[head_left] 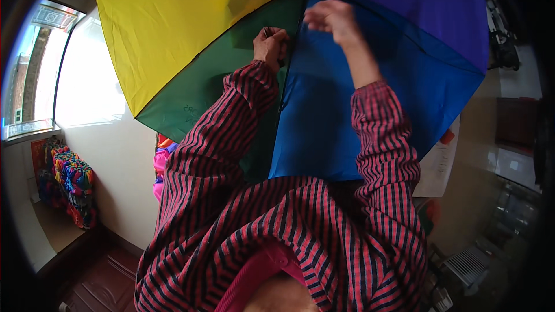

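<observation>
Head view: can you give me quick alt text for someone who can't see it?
Two hands in red-and-dark striped sleeves work on the inside of an open rainbow umbrella: the left hand is closed around a dark rib between the green and blue panels, and the right hand pinches at the blue fabric near the hub. Folded multicoloured umbrellas lie stacked at lower left below a bright window.

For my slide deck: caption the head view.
Both hands, left hand and right hand, work at a rib of an open rainbow umbrella.
</observation>
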A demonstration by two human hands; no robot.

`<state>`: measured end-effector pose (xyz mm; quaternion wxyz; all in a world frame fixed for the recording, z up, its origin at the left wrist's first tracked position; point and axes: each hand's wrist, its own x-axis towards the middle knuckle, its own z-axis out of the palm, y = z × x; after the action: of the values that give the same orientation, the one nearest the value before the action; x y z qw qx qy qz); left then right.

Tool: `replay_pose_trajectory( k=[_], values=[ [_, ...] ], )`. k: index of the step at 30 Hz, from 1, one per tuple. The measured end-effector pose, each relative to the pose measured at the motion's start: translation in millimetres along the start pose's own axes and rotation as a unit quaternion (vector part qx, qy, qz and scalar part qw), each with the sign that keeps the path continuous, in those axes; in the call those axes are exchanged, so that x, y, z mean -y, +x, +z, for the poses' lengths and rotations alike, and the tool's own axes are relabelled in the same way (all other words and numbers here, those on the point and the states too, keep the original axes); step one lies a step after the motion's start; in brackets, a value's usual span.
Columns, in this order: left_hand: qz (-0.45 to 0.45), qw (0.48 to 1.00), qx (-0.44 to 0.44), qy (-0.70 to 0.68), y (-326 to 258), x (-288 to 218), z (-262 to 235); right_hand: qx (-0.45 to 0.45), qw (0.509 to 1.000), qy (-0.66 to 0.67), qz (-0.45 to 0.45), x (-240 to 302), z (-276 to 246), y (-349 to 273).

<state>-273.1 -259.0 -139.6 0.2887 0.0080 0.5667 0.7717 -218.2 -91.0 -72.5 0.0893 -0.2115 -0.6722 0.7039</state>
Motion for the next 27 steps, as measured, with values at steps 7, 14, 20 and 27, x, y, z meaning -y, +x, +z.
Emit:
replay_pose_trajectory(
  k=[7,14,20,27],
  values=[
    [0.155,0.980,-0.035,0.117,19,35,-18,-0.079,0.933,0.261,-0.236,58,-60,-4],
    [0.199,0.964,-0.052,0.168,13,43,-11,-0.185,0.933,0.102,-0.290,90,-13,-54],
    [0.325,0.870,-0.106,0.356,5,54,-17,-0.011,0.969,-0.014,-0.248,128,36,-84],
    [0.368,0.822,-0.068,0.430,-2,34,-6,-0.192,0.806,0.074,-0.554,135,47,-86]
  ],
)
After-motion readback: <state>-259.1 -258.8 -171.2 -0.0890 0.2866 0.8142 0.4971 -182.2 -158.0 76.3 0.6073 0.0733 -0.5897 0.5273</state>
